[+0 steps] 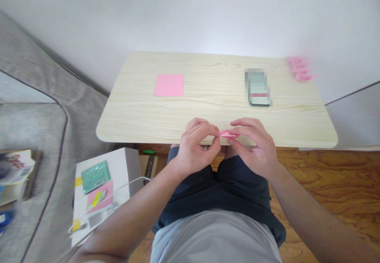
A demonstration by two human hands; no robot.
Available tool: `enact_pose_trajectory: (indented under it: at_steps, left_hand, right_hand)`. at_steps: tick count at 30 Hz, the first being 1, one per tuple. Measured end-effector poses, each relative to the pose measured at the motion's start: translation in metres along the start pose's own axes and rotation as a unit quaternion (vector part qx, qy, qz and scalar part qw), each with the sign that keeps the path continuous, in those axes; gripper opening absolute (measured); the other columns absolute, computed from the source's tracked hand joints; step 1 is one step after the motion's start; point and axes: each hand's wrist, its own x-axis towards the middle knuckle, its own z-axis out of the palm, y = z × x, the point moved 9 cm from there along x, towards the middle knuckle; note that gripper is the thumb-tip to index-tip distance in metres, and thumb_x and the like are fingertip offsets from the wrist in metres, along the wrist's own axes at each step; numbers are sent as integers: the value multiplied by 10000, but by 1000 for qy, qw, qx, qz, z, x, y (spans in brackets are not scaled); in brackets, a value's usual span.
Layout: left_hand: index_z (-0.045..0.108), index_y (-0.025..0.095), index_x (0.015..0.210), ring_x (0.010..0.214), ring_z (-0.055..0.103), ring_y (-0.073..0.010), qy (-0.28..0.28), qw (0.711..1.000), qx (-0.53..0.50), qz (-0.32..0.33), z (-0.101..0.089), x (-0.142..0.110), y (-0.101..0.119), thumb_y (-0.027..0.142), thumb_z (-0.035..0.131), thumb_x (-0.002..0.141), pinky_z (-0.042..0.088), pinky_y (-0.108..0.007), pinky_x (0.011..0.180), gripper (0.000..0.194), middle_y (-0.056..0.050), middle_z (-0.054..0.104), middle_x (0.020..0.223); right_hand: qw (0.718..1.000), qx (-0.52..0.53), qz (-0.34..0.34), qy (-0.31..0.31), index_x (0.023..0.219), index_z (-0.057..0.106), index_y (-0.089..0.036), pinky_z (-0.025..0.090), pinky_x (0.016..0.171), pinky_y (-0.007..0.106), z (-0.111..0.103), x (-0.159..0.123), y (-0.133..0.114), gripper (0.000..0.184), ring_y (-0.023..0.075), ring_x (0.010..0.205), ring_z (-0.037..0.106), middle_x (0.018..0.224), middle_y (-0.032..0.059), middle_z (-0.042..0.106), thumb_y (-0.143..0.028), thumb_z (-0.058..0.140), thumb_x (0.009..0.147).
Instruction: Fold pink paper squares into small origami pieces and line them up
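A small piece of folded pink paper [228, 134] is held just above the table's front edge. My left hand [198, 144] pinches its left end between thumb and index finger. On the other end, my right hand [253, 144] grips it with thumb and fingers, which cover part of the folds. A flat square stack of pink paper [169, 85] lies on the left part of the table. Several folded pink paper pieces [301, 69] sit in a row at the back right corner.
The pale wooden table [213, 108] stands against a white wall. A phone [259, 88], partly pixelated, lies right of centre. At lower left, a white cabinet [118, 176] bears a green packet [95, 176], pink paper and a white cable. A grey sofa [80, 116] is on the left.
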Motion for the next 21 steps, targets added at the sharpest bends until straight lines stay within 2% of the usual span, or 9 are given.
enact_pose_trajectory:
  at_steps: [4, 10, 14, 17, 21]
  left_hand:
    - [710, 219, 929, 918, 643, -194, 3, 999, -38, 20, -5, 5, 11, 51, 711, 806, 566, -382, 856, 209, -35, 750, 923]
    - [705, 217, 932, 919, 650, -192, 6, 996, -84, -6, -9, 11, 18, 94, 730, 846, 564, -390, 853, 152, -47, 732, 930]
    - [694, 226, 907, 937, 665, -205, 17, 994, -104, -34, -14, 17, 22, 150, 721, 883, 566, -419, 890, 84, -61, 729, 937]
    - [683, 227, 887, 946, 671, -211, 29, 991, -127, -36, -20, 23, 27, 178, 730, 885, 569, -424, 892, 68, -66, 725, 941]
    - [674, 219, 880, 919, 673, -194, 60, 979, -188, -46, -29, 32, 31, 183, 746, 880, 554, -402, 879, 80, -63, 712, 950]
  right_hand:
    - [999, 17, -27, 6, 1076, 768, -297, 558, 937, 468, -7, 8, -13, 246, 239, 994, 680, 1004, 37, 760, -130, 731, 899]
    - [998, -2, -54, 36, 1069, 788, -294, 555, 840, 439, -21, 15, -30, 257, 226, 896, 662, 929, 39, 743, -129, 755, 874]
    - [997, 22, -29, 66, 1179, 740, -316, 570, 858, 465, -33, 18, -35, 347, 244, 907, 672, 925, 29, 748, -166, 774, 867]
    - [994, 43, -10, 97, 1236, 710, -319, 577, 916, 493, -46, 19, -37, 420, 266, 994, 681, 1012, 44, 739, -207, 808, 843]
    - [992, 59, 11, 107, 1129, 753, -298, 584, 955, 489, -57, 18, -35, 298, 276, 1070, 687, 1132, 72, 715, -258, 821, 841]
